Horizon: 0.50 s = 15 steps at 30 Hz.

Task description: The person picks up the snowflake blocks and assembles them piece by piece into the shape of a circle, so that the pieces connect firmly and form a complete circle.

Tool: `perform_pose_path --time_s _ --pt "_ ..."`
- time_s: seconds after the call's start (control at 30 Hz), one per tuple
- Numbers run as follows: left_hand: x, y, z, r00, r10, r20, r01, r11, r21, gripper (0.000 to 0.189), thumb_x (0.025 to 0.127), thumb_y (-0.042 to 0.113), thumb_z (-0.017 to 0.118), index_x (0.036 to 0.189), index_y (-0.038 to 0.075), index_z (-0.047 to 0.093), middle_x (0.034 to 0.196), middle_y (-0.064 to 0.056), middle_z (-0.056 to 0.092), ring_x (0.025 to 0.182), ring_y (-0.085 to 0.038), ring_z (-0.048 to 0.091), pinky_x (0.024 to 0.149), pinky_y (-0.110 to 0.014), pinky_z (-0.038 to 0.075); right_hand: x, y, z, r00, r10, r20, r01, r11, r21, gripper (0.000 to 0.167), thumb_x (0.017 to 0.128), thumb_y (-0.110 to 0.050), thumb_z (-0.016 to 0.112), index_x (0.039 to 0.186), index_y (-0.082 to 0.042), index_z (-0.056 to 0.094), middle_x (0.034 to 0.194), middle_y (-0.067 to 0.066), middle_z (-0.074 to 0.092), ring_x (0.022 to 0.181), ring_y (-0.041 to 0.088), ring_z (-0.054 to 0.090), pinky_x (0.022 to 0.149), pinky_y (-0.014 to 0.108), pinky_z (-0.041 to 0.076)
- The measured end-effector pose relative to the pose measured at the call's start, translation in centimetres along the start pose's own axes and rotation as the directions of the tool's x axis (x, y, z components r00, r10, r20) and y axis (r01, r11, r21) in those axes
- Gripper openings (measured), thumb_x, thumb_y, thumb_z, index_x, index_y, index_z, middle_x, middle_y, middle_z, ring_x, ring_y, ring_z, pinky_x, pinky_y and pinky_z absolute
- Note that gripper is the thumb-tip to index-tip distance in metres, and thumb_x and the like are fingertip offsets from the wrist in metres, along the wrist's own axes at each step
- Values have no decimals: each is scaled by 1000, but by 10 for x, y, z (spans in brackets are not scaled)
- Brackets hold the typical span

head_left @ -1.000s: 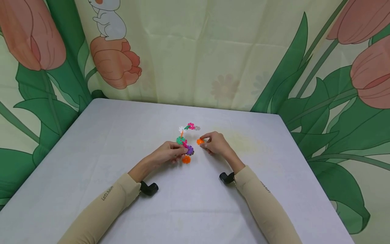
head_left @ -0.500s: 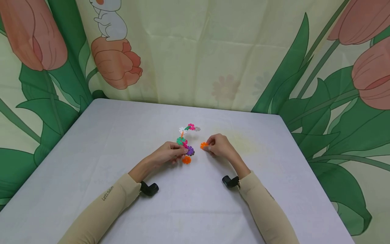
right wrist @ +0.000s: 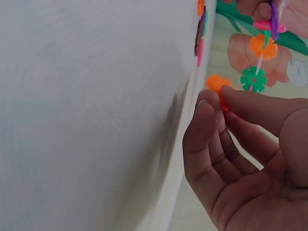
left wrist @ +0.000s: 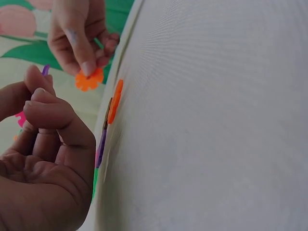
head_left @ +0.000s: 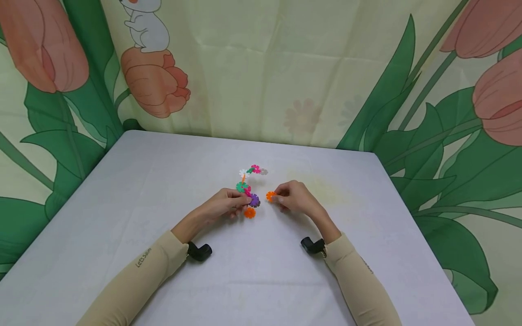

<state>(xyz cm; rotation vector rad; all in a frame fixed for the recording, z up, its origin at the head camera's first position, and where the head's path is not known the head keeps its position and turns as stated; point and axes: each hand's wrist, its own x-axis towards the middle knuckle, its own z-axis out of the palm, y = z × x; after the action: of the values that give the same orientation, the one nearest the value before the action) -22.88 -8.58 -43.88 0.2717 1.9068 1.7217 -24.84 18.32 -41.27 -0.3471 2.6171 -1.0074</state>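
Observation:
My left hand (head_left: 222,203) pinches a purple snowflake disc (head_left: 255,200) between thumb and forefinger. From it a chain of interlocking discs runs away from me: a pink one, a green disc (head_left: 241,187), an orange one seen edge-on, a white disc (head_left: 244,173), a green one, a pink disc (head_left: 255,169) and a grey disc (head_left: 263,172). My right hand (head_left: 297,198) pinches a single orange snowflake disc (head_left: 270,196) by its edge, just right of the purple one and apart from it. In the right wrist view, thumb and forefinger cover part of this orange disc (right wrist: 217,82).
Flat on the white table (head_left: 253,262) beside my left fingertips lies another orange disc (head_left: 249,213). Behind it in the left wrist view, a purple disc (left wrist: 101,149) and other loose discs lie low on the cloth. A tulip-print curtain (head_left: 253,68) stands behind the table.
My right hand has drawn back toward me and to the right with its orange disc, then shifted slightly left. The left hand and the chain stay nearly in place.

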Motion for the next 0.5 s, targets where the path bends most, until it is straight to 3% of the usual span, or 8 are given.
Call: perform_pose_path --time_s 0.27,0.5 --pt "0 0 -1 1000 -6 -12 5 1000 -14 26 105 26 67 104 1 72 76 3 63 68 -11 51 59 -21 44 -4 -5 -5 993 -122 0 122 989 86 16 98 -19 75 108 -7 80 86 10 76 70 16 66 68 31 58" --pt "0 -2 -1 1000 3 -5 -3 1000 -15 25 105 27 67 102 2 72 77 3 62 68 -11 50 59 -22 44 -5 -7 -6 969 -241 55 231 962 142 17 98 -20 76 107 -6 81 94 19 78 73 21 72 75 46 63"
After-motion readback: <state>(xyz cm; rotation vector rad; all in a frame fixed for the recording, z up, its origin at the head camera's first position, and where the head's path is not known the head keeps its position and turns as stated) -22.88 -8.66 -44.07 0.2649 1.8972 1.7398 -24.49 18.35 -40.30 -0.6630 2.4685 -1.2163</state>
